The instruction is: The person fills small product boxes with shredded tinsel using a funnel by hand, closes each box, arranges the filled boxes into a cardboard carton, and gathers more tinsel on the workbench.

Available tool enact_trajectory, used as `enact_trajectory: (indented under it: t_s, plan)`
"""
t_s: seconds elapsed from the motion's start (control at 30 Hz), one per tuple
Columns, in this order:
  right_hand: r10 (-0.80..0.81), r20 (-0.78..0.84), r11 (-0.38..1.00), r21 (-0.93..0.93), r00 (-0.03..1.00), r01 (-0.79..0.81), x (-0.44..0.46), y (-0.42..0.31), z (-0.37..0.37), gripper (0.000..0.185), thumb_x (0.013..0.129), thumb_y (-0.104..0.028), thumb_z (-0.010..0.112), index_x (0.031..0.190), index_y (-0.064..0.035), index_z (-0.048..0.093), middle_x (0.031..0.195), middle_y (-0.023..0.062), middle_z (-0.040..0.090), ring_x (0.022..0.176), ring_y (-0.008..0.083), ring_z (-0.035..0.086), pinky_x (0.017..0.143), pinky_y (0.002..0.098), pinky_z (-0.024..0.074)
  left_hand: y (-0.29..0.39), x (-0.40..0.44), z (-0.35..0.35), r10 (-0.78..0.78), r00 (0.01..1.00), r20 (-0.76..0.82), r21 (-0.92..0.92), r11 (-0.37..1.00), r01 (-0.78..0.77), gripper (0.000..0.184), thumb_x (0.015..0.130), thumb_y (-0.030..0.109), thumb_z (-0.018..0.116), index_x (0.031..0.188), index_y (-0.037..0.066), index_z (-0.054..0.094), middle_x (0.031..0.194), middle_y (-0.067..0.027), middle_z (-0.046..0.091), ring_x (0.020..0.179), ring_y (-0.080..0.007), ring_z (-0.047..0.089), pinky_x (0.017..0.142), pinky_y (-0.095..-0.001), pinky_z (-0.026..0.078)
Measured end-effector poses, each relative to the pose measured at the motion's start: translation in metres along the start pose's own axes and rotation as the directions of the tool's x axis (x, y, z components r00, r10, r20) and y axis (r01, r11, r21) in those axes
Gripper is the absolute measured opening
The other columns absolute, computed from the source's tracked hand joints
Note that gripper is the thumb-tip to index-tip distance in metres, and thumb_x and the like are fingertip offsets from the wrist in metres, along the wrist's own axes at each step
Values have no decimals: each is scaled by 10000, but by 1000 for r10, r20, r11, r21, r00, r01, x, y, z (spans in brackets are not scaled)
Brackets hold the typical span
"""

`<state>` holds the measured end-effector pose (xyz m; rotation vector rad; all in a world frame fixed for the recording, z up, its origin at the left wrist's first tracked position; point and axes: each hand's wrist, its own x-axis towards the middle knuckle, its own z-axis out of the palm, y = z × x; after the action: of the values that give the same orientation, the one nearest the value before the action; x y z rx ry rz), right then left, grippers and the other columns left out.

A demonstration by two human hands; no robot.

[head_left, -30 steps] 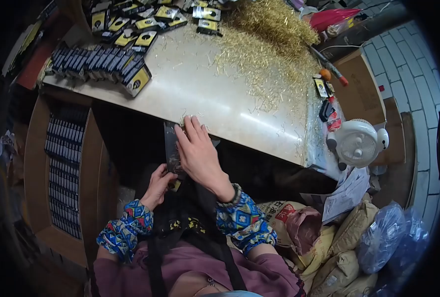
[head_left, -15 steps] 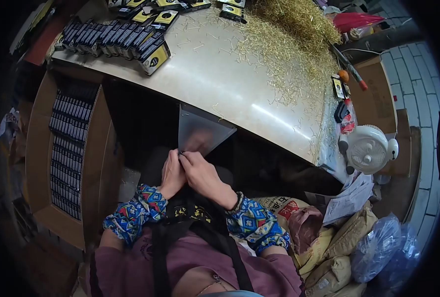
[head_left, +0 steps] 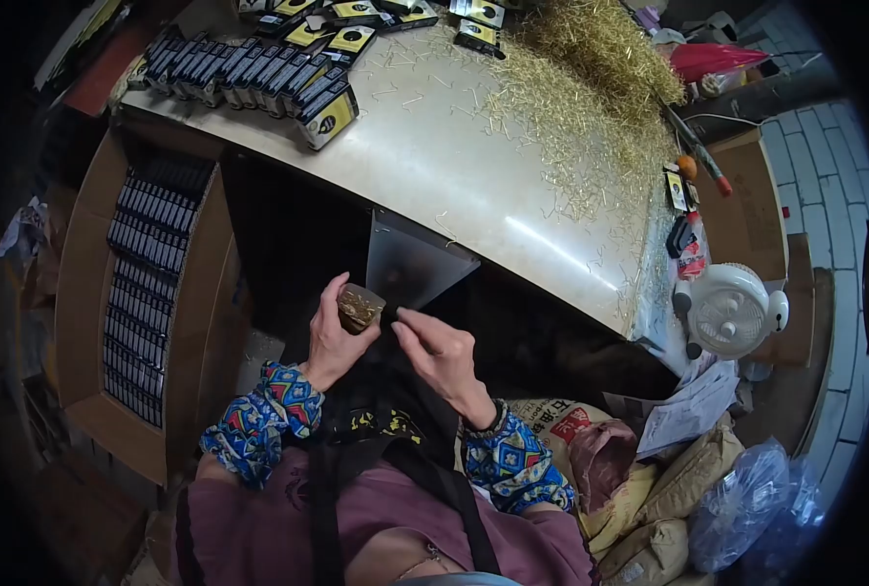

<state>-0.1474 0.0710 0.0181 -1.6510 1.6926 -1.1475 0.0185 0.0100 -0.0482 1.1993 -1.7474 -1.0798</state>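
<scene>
Below the table's front edge, my left hand [head_left: 333,342] is wrapped round a small open box [head_left: 359,308] with gold-coloured pieces showing in it. To its right, my right hand [head_left: 441,354] pinches a small dark item [head_left: 390,314], too small to name, close beside the box. A translucent grey sheet [head_left: 410,264] hangs from the table edge just beyond both hands. On the metal tabletop [head_left: 424,166] lies a large heap of thin gold pieces [head_left: 600,68], with loose ones scattered round it.
Small black-and-yellow boxes [head_left: 329,115] stand in a row and lie piled at the table's back left. A carton [head_left: 195,322] packed with boxes is at left. Right are a white fan [head_left: 727,311], papers [head_left: 683,405], paper sacks [head_left: 693,469] and blue plastic bags [head_left: 747,508].
My left hand has come up with the small box in its grip. My right hand has left the table edge, met my left hand, then moved slightly right. The view has shifted.
</scene>
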Motion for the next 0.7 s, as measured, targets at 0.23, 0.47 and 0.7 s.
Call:
enact_trajectory:
  t_s: [0.23,0.47,0.7]
  plan:
    - [-135,-92,991,4,987,135,27,-3,-2,426,800,-109,771,1191,5,647,1262,236,609,1116,386,628,912,402,535,12,13,4,65,995,79,26,997,-67,891,691,166,857,1367,54,287,1180,-237,553,998,-415,635,813,-455,544]
    - [-149,-98,986,-89,984,140,21,5,5,433,800,-130,776,1205,-33,655,1342,240,550,1153,397,597,930,414,526,29,28,12,311,950,18,19,950,-311,806,719,121,810,1352,69,313,1175,-232,549,965,-427,631,771,-453,557]
    - [-123,-144,990,-90,982,111,26,-4,-4,430,816,-90,757,1218,-1,633,1370,234,536,1154,389,595,928,404,522,35,35,10,391,919,59,77,916,-394,674,708,109,814,1256,70,424,1164,-205,564,971,-417,633,767,-440,563]
